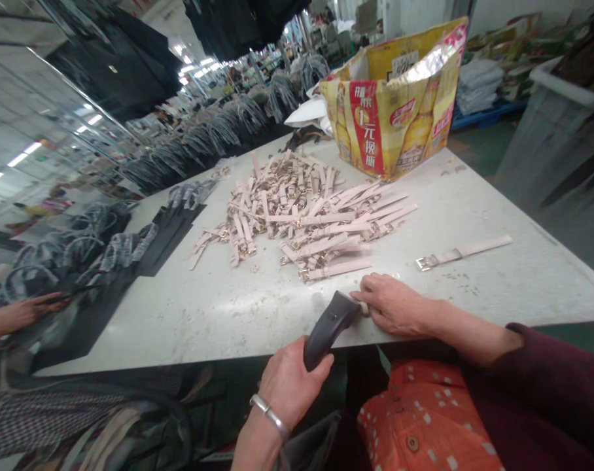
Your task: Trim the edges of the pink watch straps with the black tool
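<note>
My left hand (288,379), with a silver bangle at the wrist, is wrapped round a dark grey electric hair clipper (330,326). The clipper's head points up and to the right, against the fingertips of my right hand (392,302). Those fingers are pinched on a pale pink buckle strap (364,309), of which only a short end shows; the rest is hidden by the hand. Beyond my hands lies a heap of similar pink straps (297,203) with gold-coloured buckles. One single strap (466,252) lies apart, to the right of the heap.
A yellow cardboard box (395,124) stands at the table's far right corner. Black pieces with wrapped handles (130,252) lie along the left side of the pale table (179,327), where a co-worker's hand (29,311) is. A grey bin (547,124) stands beyond the right edge.
</note>
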### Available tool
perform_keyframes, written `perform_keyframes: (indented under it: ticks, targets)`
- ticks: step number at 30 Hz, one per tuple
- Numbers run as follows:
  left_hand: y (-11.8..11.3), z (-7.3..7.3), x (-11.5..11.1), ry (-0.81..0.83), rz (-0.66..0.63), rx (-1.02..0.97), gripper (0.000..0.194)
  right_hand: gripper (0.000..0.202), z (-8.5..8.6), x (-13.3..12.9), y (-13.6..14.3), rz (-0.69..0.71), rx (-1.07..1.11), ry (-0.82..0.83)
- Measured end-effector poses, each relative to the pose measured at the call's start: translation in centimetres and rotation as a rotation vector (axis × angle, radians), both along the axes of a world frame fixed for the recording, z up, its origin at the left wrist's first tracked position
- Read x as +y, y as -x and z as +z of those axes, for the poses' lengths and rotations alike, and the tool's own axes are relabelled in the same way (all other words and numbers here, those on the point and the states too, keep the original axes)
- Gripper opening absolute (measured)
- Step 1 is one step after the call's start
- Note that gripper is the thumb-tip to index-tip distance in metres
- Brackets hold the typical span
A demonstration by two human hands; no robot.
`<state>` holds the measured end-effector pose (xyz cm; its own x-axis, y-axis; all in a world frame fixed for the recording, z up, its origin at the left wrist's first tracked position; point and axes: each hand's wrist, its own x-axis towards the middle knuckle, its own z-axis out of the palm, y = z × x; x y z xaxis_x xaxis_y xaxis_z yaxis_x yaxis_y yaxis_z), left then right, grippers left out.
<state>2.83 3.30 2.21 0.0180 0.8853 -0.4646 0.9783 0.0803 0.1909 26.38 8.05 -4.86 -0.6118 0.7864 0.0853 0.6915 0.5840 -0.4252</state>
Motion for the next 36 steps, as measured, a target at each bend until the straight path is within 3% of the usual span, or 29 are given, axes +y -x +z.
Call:
perform_keyframes:
  ticks: [5, 14, 25, 28, 31, 36]
  targets:
    - [-0.3, -0.3, 1.0, 0.016, -0.015, -0.049, 0.031, 0.026, -0.4, 0.0, -0.6, -0.023, 0.09, -0.017]
    - [-0.7, -0.1, 1.3, 0.038, -0.009, -0.064, 0.032, 0.019, -0.9, -1.4, -2.7, -0.202, 0.218, -0.009]
    - [-1.0, -0.1, 0.9, 0.01, -0.028, -0.014, 0.032, 0.026, -1.0, -1.5, -3.4, -0.104, 0.311, 0.028]
    - [-1.0, -0.1, 0.9, 0.011, -0.032, 0.024, 0.032, 0.026, -1.3, -1.9, -3.7, -0.137, 0.326, 0.008]
    - [-1.2, 0.2, 0.6, -0.01, -0.076, 0.08, 0.031, 0.023, -1.3, -2.1, -3.7, -0.179, 0.325, -0.015]
    - [-2.0, 1.2, -0.8, -0.033, -0.166, 0.213, 0.032, 0.034, -1.3, -1.9, -3.9, -0.126, 0.355, 0.036]
